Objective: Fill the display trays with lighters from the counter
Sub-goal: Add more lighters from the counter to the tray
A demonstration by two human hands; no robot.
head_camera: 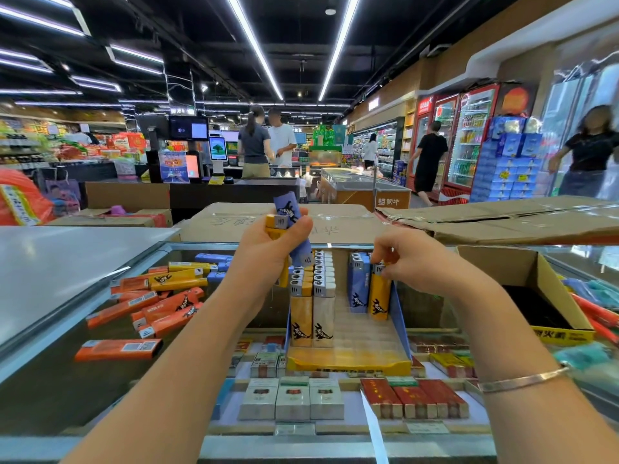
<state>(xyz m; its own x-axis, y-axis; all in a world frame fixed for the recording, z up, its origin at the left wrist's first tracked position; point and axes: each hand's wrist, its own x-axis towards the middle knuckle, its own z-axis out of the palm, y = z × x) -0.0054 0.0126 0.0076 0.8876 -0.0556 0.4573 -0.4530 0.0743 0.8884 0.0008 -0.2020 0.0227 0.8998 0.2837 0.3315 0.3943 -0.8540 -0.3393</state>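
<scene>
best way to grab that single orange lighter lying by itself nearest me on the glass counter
Pinch the orange lighter across its two long edges near mid-length, coming straight down from above. It lies flat on the glass counter, long axis roughly left to right and apart from the orange pile, so fingers have room on both sides. The left hand already holds lighters, so this probably waits.

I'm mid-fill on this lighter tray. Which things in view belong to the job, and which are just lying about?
Part of the job:
- display tray, partly filled
- lighters in the left hand
- yellow lighter the right hand is setting in
- loose orange lighters on the counter

Just lying about:
- cigarette packs under the glass
- cardboard boxes
- open box on the right
</scene>
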